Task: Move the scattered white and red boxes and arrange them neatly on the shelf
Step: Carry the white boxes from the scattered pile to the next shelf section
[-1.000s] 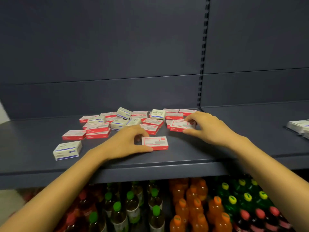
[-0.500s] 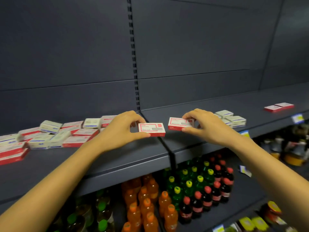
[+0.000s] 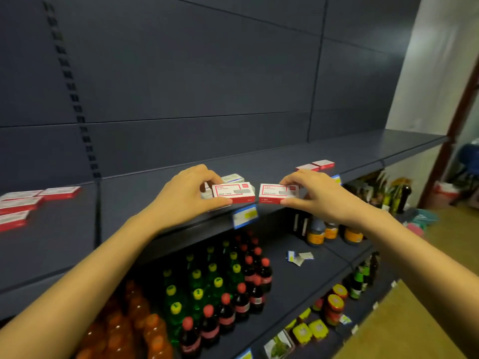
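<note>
Left hand [image 3: 181,200] pinching left box [image 3: 233,193], right hand [image 3: 318,195] pinching right box [image 3: 277,193], side by side over shelf [image 3: 124,198].

Two hands: left hand [image 3: 181,200], right hand [image 3: 318,198]. Two held red-and-white boxes: left box [image 3: 233,194], right box [image 3: 277,194]. Another pair [image 3: 323,164] farther right, at least four in left cluster [image 3: 20,204] (blurred). Two blue price tags [image 3: 245,216].

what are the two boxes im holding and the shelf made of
Left box and right box: probably thin printed cardboard, smooth with a slight sheen; sharp folded edges and red-and-white print. Shelf: likely painted sheet metal, matte dark blue-grey; flat panels, slotted upright, thin folded front lip.
</note>
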The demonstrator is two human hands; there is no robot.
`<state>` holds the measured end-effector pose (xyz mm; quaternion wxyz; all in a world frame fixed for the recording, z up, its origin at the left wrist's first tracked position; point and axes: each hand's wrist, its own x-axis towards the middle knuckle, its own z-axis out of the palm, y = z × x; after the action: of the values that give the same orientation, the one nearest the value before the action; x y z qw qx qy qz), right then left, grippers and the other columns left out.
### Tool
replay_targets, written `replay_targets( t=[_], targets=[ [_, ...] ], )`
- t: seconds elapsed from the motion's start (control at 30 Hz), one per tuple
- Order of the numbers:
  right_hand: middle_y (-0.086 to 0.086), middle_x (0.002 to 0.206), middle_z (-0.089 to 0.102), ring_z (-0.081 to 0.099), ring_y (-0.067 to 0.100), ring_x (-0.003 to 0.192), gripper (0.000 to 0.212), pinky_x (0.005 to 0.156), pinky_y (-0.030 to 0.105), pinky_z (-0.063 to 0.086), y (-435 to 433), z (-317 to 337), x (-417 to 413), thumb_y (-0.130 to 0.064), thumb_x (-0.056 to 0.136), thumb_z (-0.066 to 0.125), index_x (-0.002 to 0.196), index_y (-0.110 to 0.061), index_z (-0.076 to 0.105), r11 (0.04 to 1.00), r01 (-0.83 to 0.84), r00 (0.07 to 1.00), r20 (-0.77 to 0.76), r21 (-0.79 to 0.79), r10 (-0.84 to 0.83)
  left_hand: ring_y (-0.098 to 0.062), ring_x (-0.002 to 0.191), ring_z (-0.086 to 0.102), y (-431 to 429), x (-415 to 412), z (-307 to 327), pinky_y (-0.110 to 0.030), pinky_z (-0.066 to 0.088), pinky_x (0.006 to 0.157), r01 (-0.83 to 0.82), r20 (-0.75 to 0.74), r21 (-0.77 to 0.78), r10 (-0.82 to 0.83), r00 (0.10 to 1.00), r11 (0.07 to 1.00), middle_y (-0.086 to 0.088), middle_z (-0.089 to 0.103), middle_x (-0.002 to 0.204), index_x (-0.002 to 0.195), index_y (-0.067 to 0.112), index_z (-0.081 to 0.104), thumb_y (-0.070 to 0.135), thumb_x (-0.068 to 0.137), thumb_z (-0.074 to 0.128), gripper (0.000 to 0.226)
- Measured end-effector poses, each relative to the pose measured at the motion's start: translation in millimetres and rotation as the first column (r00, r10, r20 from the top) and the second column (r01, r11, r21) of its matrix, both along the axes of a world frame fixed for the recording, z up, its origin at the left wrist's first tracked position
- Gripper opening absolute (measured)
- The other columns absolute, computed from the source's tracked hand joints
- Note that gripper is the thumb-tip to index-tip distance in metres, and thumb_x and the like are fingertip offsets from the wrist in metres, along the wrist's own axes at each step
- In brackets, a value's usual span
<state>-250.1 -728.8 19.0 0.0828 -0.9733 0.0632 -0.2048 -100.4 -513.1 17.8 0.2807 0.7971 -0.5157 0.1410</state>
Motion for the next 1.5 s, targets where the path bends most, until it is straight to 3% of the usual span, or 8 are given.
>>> replay_targets(
  t=[0.37,0.6,0.9,1.03,1.2,1.37,1.5],
  targets=[
    [-0.001,0.121,0.057,0.048,0.01,0.101,0.042,0.081,0.022,0.037,-141,-6,-37,-0.037,0.084,0.063,0.12,-0.019,0.054,0.995,0.096,0.995,-0.002,-0.009,-0.096,-0.008,0.086,0.047,-156,-13,1,-0.033,0.047,0.075,0.015,0.06,0.05,-0.018,0.998,0.999,0.007,0.059,0.104,0.102,0.025,0.06,0.054,0.073,0.064,0.041],
    [0.0,0.122,0.055,0.051,0.015,0.107,0.045,0.089,0.034,0.047,-237,4,-15,-0.043,0.084,0.06,0.123,-0.021,0.051,0.994,0.107,0.992,-0.07,-0.018,-0.108,0.001,0.07,0.043,-247,16,5,-0.024,0.035,0.061,-0.025,0.092,0.123,0.013,0.996,0.992,0.012,0.055,0.094,0.101,0.024,0.061,0.056,0.072,0.064,0.043],
    [-0.003,0.119,0.056,0.05,0.012,0.105,0.04,0.088,0.037,0.048,-327,-1,38,-0.039,0.084,0.061,0.12,-0.023,0.053,0.997,-0.009,0.999,-0.038,0.081,0.012,0.002,0.067,0.043,-320,44,-5,-0.018,0.03,0.056,-0.102,0.009,0.1,0.102,0.995,0.99,0.014,0.054,0.089,0.096,0.024,0.063,0.055,0.072,0.065,0.04],
    [-0.011,0.116,0.054,0.047,0.008,0.106,0.038,0.087,0.038,0.046,-354,-8,61,-0.046,0.083,0.058,0.118,-0.029,0.052,0.995,-0.077,0.997,0.006,0.069,0.077,-0.002,0.069,0.045,-337,54,-11,-0.023,0.035,0.066,-0.169,-0.061,0.099,0.176,0.983,0.981,0.008,0.058,0.096,0.099,0.019,0.063,0.046,0.075,0.067,0.037],
    [-0.012,0.116,0.054,0.045,0.005,0.106,0.038,0.088,0.034,0.045,-385,-11,96,-0.046,0.085,0.056,0.118,-0.031,0.051,0.975,-0.21,0.976,-0.05,0.071,0.213,-0.008,0.078,0.053,-351,50,-23,-0.025,0.046,0.071,-0.246,-0.164,0.064,0.253,0.953,0.967,0.008,0.058,0.094,0.096,0.018,0.064,0.041,0.074,0.071,0.033],
    [-0.014,0.117,0.054,0.044,0.003,0.106,0.035,0.088,0.03,0.044,-405,-12,122,-0.048,0.085,0.055,0.117,-0.034,0.05,0.932,-0.356,0.93,-0.075,0.074,0.361,-0.007,0.082,0.054,-366,37,-33,-0.011,0.043,0.067,-0.296,-0.247,0.068,0.304,0.92,0.953,0.01,0.059,0.097,0.103,0.02,0.063,0.039,0.075,0.069,0.035],
    [-0.014,0.121,0.053,0.045,0.006,0.11,0.038,0.09,0.03,0.044,-417,-16,135,-0.049,0.086,0.053,0.121,-0.034,0.049,0.897,-0.439,0.887,-0.138,0.044,0.441,-0.008,0.09,0.055,-372,29,-35,-0.014,0.042,0.074,-0.379,-0.253,0.042,0.376,0.891,0.925,0.004,0.062,0.105,0.107,0.019,0.063,0.037,0.077,0.069,0.035]
  ],
)
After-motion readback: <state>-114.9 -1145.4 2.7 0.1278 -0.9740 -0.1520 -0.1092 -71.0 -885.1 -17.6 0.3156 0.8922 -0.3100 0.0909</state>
